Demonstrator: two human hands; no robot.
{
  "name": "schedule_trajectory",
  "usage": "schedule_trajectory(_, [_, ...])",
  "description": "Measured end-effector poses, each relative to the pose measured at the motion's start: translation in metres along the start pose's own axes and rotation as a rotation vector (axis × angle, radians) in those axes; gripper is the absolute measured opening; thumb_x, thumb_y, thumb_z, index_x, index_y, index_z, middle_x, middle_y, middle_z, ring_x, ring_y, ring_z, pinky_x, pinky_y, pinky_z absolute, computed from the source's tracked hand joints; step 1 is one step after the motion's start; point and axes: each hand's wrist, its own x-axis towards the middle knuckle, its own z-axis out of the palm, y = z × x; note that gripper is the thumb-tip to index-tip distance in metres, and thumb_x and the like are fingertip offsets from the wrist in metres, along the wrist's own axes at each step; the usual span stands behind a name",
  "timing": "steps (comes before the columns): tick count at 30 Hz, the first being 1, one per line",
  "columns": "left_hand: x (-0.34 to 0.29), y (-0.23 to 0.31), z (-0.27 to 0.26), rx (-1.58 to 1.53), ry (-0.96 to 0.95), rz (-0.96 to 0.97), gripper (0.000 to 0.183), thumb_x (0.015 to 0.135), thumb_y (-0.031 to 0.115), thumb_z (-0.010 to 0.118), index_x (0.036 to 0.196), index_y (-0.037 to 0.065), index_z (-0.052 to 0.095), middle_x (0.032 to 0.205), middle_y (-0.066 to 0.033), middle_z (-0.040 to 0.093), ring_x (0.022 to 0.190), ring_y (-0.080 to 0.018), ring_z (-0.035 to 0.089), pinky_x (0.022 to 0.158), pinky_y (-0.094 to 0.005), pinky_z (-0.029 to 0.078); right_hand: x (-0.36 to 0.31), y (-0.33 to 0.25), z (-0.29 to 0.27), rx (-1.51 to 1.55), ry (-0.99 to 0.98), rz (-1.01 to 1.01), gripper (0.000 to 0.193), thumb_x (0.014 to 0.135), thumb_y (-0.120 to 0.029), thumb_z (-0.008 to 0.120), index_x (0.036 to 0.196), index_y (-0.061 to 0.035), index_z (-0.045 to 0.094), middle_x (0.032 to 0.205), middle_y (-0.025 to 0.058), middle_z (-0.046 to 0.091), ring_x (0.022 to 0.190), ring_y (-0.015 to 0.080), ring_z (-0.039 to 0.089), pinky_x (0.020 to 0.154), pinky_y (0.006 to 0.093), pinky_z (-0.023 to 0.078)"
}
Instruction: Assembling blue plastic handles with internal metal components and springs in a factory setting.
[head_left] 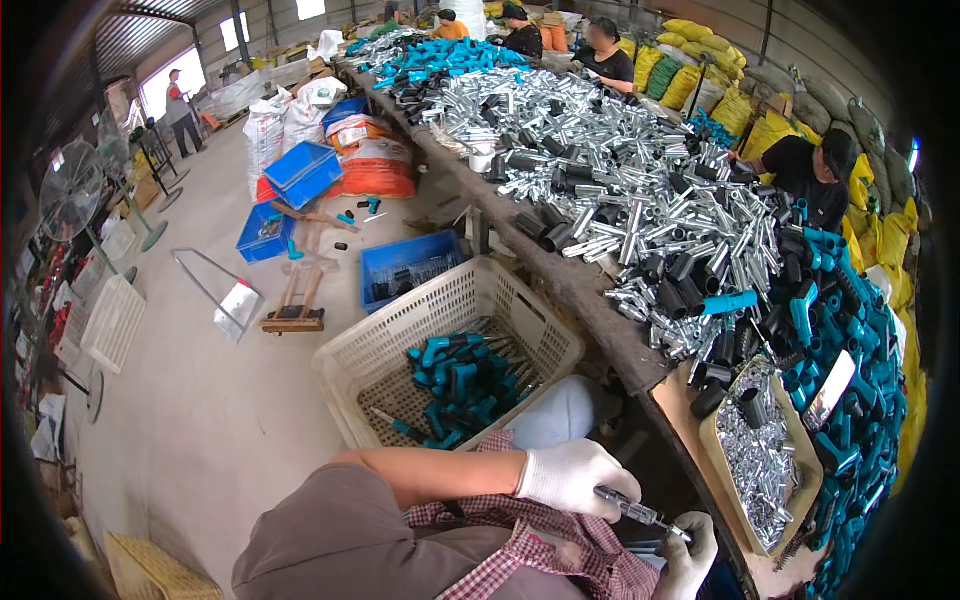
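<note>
Both my hands wear white gloves and are close together in front of my body, at the lower right. My left hand [578, 480] is closed around a slim metal cylinder [637, 511] with a thin rod at its end. At the rod's tip, the fingers of my right hand [690, 556] are pinched together on the same piece. Just right of my hands, a beige tray [808, 462] of small silvery parts rests on the table corner. To the left of my knee stands a cream slotted crate [400, 335] holding teal-handled pieces [460, 385].
Along the long table [590, 335] lie heaped metal tubes [640, 225], black sleeves and teal plastic housings [850, 420]. Blue bins [305, 173], a wooden stool [293, 322] and filled sacks [370, 160] stand on the left floor. Several people work across the table.
</note>
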Motion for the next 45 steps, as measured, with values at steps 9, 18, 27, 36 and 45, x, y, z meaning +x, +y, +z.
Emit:
schedule_trajectory(9, [0.002,-0.008,0.003,-0.21,-0.081,0.002,0.031,0.087,0.022,0.074,0.113,0.005,0.07,0.101,-0.0139,0.073,0.092,-0.0268,0.072,0.082,-0.0347,0.055,0.004,0.005,0.015,-0.261,-0.09,-0.142,0.017,0.082,-0.009,0.062,0.096,0.0001,0.057,0.088,0.0136,0.061,0.079,0.0239,0.059,0.076,0.0336,0.049])
schedule_trajectory(18, [0.009,0.008,-0.007,0.009,0.056,-0.076,0.033,0.077,0.013,0.081,0.106,0.001,0.072,0.095,-0.0166,0.074,0.084,-0.0254,0.073,0.075,-0.0329,0.056,0.015,0.024,0.023,0.394,-0.069,-0.006,0.06,0.098,-0.05,0.056,0.124,0.0046,0.055,0.113,0.0149,0.064,0.108,0.0233,0.062,0.097,0.0357,0.048])
schedule_trajectory(27, [0.012,0.014,0.01,0.037,0.056,-0.124,0.031,0.07,0.009,0.081,0.099,-0.001,0.074,0.085,-0.0172,0.073,0.073,-0.0228,0.072,0.069,-0.0298,0.055,-0.002,0.036,0.032,0.401,-0.045,0.084,0.047,0.106,-0.035,0.042,0.125,0.0041,0.06,0.105,0.012,0.068,0.097,0.0161,0.064,0.088,0.0303,0.05])
schedule_trajectory(36, [0.019,0.012,0.019,-0.067,0.003,-0.301,0.028,0.077,0.009,0.075,0.102,-0.003,0.073,0.08,-0.0138,0.073,0.071,-0.0133,0.068,0.068,-0.0287,0.053,-0.003,0.048,0.055,0.594,-0.021,0.15,0.046,0.107,-0.031,0.037,0.13,0.0041,0.058,0.112,0.0145,0.068,0.103,0.0194,0.064,0.092,0.0328,0.051])
schedule_trajectory(45, [0.012,0.013,0.006,-0.057,0.176,-0.253,0.026,0.076,0.008,0.073,0.099,-0.005,0.072,0.079,-0.0109,0.072,0.071,-0.0134,0.067,0.067,-0.027,0.051,0.055,-0.002,-0.047,-0.147,0.218,-0.111,0.028,0.096,-0.019,0.058,0.114,-0.0009,0.068,0.096,0.0125,0.072,0.09,0.0221,0.068,0.084,0.0332,0.052])
